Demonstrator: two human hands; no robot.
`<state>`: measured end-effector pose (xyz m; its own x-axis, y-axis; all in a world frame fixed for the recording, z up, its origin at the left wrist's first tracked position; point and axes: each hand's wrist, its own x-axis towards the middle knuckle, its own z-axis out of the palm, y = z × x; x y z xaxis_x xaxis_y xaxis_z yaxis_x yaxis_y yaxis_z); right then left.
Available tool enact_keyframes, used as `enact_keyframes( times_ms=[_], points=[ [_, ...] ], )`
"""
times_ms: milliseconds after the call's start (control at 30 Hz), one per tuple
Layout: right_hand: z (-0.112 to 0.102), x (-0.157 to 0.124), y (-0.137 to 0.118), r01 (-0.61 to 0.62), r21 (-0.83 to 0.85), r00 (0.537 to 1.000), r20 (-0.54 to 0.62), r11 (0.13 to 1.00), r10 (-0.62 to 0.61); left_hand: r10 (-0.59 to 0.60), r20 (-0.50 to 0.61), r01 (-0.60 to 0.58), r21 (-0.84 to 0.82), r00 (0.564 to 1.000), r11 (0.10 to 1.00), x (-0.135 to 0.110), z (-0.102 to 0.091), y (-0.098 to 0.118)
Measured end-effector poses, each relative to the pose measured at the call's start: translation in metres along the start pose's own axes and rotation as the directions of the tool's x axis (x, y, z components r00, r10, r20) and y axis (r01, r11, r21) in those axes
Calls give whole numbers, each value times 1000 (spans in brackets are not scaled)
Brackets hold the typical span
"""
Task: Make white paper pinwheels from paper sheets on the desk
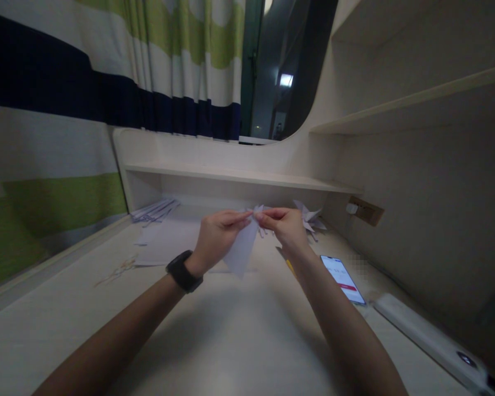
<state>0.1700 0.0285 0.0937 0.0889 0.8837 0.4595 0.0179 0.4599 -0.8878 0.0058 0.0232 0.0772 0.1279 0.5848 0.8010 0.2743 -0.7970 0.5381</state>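
Both of my hands are raised above a pale desk (231, 341) and pinch the top of a folded white paper piece (242, 250), which hangs down between them in a pointed shape. My left hand (218, 234), with a black watch on its wrist, grips the paper's upper left. My right hand (282, 224) grips the upper right, its fingertips almost touching the left hand's. Behind my right hand lies a finished folded paper figure (311, 217) with pointed wings.
A stack of white sheets (160, 236) and thin paper strips (154, 210) lie at the back left. A lit phone (343, 278) and a long white device (429, 338) rest at the right. A shelf (239, 176), a wall socket (365, 210) and a striped curtain (66, 110) surround the desk.
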Motion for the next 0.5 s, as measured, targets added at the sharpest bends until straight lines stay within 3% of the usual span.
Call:
enact_keyframes(
  times_ms=[300, 500],
  points=[
    [2, 3, 10, -9, 109, 1000, -18, 994, 11, -113, 29, 116, -124, 993, 985, 0, 4, -4],
    [1, 4, 14, 12, 114, 996, -92, 993, -2, -165, 61, 173, -157, 984, 972, -1, 6, -3]
  ],
)
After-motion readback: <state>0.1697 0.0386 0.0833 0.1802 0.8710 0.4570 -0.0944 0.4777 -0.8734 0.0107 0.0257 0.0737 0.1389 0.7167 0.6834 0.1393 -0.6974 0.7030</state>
